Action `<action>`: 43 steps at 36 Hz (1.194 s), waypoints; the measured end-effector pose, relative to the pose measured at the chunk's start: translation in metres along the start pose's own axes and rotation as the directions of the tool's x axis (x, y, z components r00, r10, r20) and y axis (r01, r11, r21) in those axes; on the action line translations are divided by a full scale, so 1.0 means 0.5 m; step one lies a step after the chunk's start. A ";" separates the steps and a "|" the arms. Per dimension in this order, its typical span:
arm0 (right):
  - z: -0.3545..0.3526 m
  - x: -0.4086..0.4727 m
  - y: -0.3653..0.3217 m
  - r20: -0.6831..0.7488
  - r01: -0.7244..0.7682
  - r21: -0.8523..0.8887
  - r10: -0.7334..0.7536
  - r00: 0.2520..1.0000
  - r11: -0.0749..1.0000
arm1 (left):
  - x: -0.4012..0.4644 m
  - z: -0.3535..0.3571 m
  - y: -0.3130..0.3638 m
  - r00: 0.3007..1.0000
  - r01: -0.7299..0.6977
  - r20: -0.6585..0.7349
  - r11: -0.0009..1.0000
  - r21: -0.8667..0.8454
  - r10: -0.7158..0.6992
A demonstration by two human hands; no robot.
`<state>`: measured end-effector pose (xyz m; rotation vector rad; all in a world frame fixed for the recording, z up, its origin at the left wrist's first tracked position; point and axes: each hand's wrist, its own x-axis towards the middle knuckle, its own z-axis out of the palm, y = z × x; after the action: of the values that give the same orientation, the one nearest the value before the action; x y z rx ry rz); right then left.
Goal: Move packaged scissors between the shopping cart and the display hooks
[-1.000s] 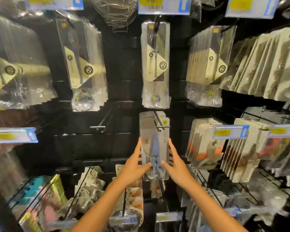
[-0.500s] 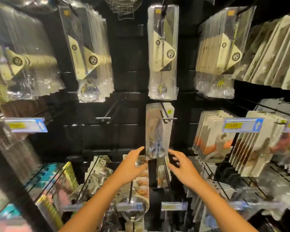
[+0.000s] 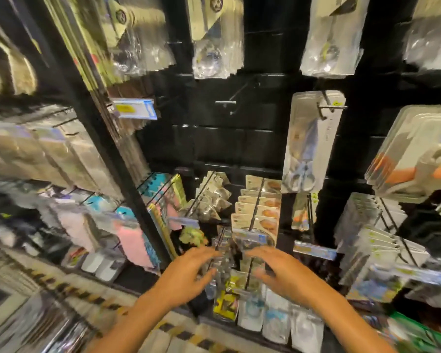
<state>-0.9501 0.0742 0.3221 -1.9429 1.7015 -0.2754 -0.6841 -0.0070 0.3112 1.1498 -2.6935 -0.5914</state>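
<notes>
- Nearest, two bare forearms reach in from the lower edge toward the shelving.
- The left hand (image 3: 186,273) hangs with fingers spread and empty, blurred with motion, in front of the low packets.
- The right hand (image 3: 283,271) is beside it, fingers likewise apart, holding nothing.
- Between and just beyond the hands sit small clear packets (image 3: 224,266), too smeared to tell what they are.
- Down at floor level a black-and-yellow striped strip (image 3: 87,296) runs along the base of the rack.
- Farther up and right, the packaged scissors (image 3: 308,146) hang on a display hook (image 3: 331,107), well apart from both hands.
- Left of that, a bare hook (image 3: 227,103) juts from the black panel (image 3: 227,138).
- A yellow price tag (image 3: 134,112) sits at far left, and clear-bagged utensils (image 3: 214,39) hang along the top.
</notes>
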 end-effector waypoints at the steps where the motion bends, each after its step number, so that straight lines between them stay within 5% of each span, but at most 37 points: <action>1: 0.017 0.007 -0.016 0.036 0.024 -0.003 -0.023 0.999 1.000 | -0.030 -0.001 -0.010 1.000 0.028 0.012 1.000 0.006 -0.028; 9: 0.134 0.073 -0.152 0.222 0.112 -0.054 -0.097 0.970 0.992 | -0.263 0.010 -0.172 0.971 0.224 0.086 0.975 -0.013 -0.222; 18: 0.285 0.165 -0.372 0.330 0.253 -0.082 -0.213 0.919 0.964 | -0.564 -0.007 -0.347 0.898 0.421 -0.064 0.892 -0.162 -0.435; 29: 0.481 0.255 -0.673 0.493 0.435 -0.080 -0.343 0.799 0.897 | -0.893 -0.054 -0.459 0.715 0.650 -0.110 0.714 -0.261 -0.691; 43: 0.654 0.414 -0.852 0.639 0.564 0.017 -0.442 0.630 0.826 | -1.087 -0.009 -0.576 0.442 0.775 -0.116 0.443 -0.450 -0.890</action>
<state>-0.3894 -0.0156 0.2292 -2.2822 0.7410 0.3282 -0.1157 0.2020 0.2035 2.2273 -1.4385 -0.8136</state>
